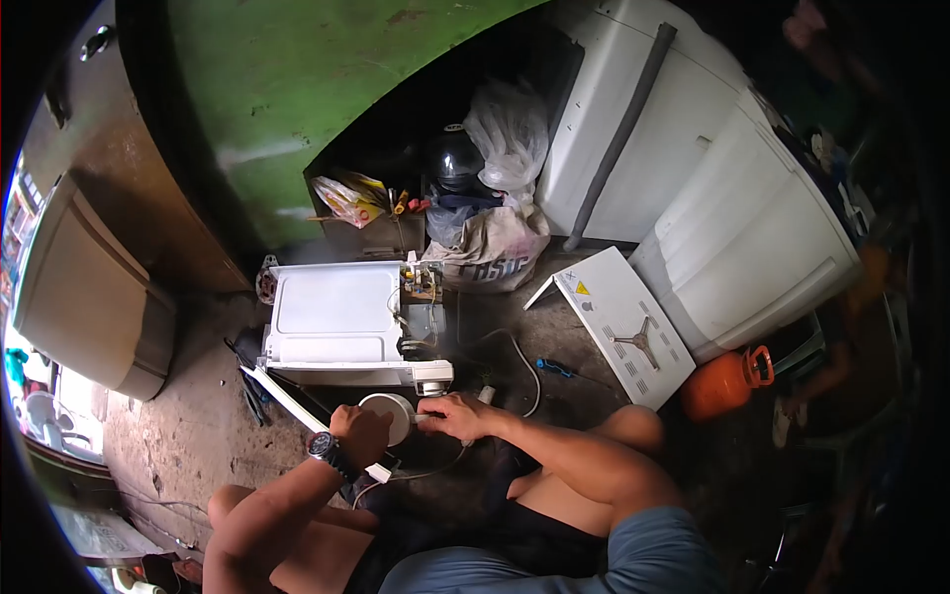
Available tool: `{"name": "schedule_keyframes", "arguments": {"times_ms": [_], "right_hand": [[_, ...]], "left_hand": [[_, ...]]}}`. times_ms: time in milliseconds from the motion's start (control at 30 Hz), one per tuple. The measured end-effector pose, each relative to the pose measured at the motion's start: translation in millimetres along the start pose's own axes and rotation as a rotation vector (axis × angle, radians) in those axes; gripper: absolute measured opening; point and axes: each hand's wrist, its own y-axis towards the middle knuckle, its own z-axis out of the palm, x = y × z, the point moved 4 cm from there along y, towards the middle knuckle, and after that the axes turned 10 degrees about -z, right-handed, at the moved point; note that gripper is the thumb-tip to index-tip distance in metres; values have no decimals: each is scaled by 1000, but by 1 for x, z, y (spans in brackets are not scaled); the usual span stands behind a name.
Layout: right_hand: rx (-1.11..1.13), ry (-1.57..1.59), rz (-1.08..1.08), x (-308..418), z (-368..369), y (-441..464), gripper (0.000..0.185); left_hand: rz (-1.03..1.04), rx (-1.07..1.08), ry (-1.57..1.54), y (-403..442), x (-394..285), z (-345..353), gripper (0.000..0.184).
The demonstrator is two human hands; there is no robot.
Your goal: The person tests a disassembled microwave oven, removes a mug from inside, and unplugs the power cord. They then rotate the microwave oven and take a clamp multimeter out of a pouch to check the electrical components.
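Observation:
A white microwave-like appliance (336, 312) lies on the floor with its inner electrical parts (423, 297) exposed at the right end. Its white door (284, 398) hangs open at the front left. My left hand (360, 434), with a watch on the wrist, is closed on the near side of a round white cup-like part (396, 416). At the right of that part, my right hand (455, 416) has its fingers pinched around its small white projection. A white block with a knob (432, 376) sits just above my right hand, at the appliance's corner.
A white metal cover (628, 327) leans at the right, beside an orange gas cylinder (717, 384). A blue-handled screwdriver (556, 367) and a cable (526, 358) lie on the floor. Behind are a cloth bag (500, 252) and large white appliances (737, 223).

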Motion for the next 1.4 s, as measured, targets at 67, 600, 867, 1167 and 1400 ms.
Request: {"name": "schedule_keyframes", "arguments": {"times_ms": [67,600,867,1167,1400], "right_hand": [[-6,11,-25,-1,0,-1,23],[-58,88,6,-17,-14,-20,20],[-222,322,68,-26,-41,-36,20],[-275,485,23,1,-76,-59,23],[-461,612,-25,-7,-114,-101,22]], "left_hand": [[77,-75,79,12,-1,22,26],[6,8,-153,-7,6,-68,43],[-186,50,-522,-33,119,-56,37],[-364,-21,-484,-27,171,-4,43],[-357,92,-519,-9,160,-16,48]]}}
